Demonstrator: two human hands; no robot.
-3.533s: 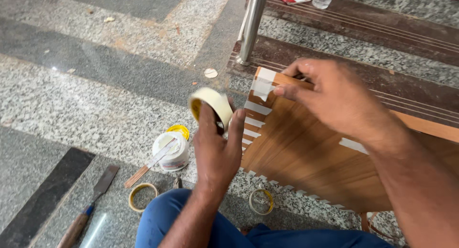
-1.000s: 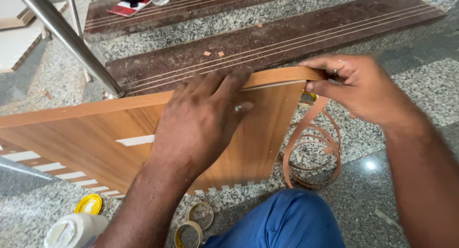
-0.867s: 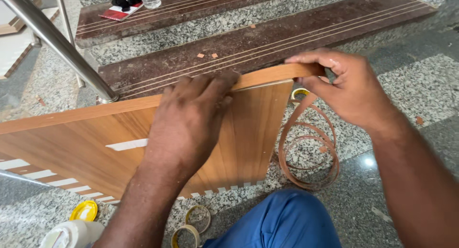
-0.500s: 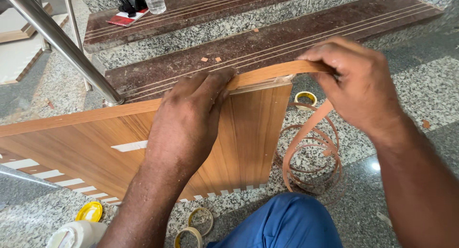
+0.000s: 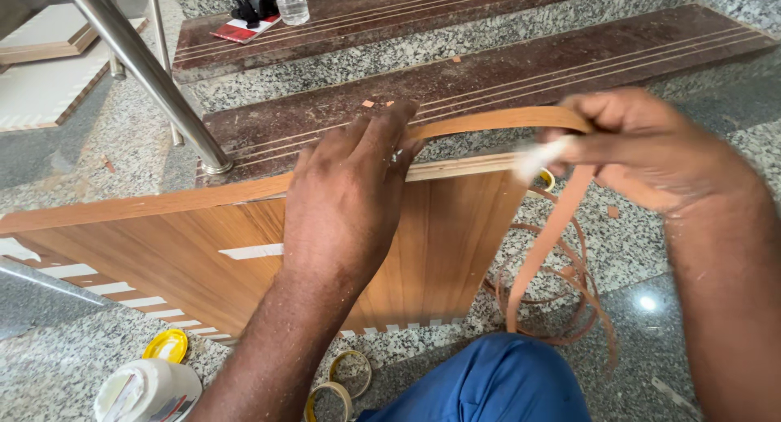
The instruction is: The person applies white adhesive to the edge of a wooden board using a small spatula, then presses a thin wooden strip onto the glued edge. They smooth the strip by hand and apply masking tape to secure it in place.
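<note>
A wood-grain panel (image 5: pixel 203 259) stands on edge on the granite floor in front of me. My left hand (image 5: pixel 346 202) lies flat on its face, fingertips pressing a brown edge-band strip (image 5: pixel 488 121) onto the top edge. My right hand (image 5: pixel 643 150) pinches the same strip and lifts it in an arc above the panel's right corner, with a smear of white glue at the fingers. The strip's loose end hangs down into a coil (image 5: pixel 561 300) on the floor at the right.
A white glue jar (image 5: pixel 146 389) and its yellow lid (image 5: pixel 165 345) sit at bottom left, two tape rolls (image 5: pixel 342 381) near my blue-trousered knee (image 5: pixel 496 381). A steel handrail post (image 5: pixel 146 72) rises at left. Brown stone steps (image 5: pixel 488 72) behind hold a water bottle (image 5: pixel 290 1).
My right hand has raised the strip off the panel's right end, so it now arches above the bare edge. My left hand stays pressed on the panel.
</note>
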